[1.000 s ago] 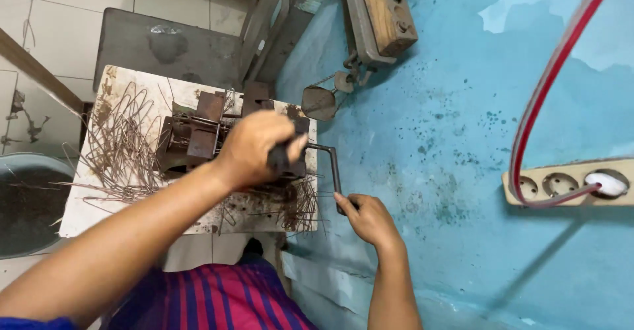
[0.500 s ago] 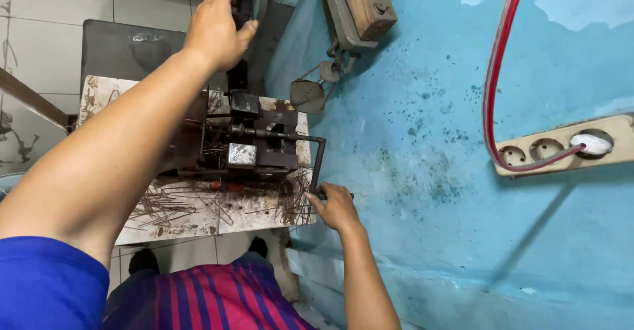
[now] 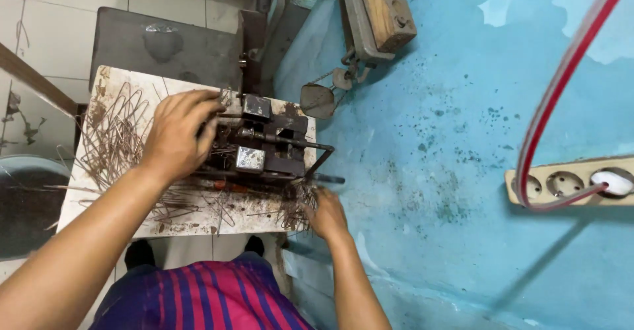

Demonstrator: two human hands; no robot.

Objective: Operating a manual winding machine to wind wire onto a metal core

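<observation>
Blue wall (image 3: 462, 138) beside a small white table (image 3: 86, 204) littered with bent wires (image 3: 115, 138); left hand (image 3: 177, 132) rests spread, fingers curled over the metal bending machine (image 3: 264, 148) at mid-table, right hand (image 3: 325, 212) closed around its crank handle (image 3: 327, 179)

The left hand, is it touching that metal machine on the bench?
Touching. The head view shows the left hand lying on the left side of the metal machine, fingers curled over its edge with no gap between them.
</observation>
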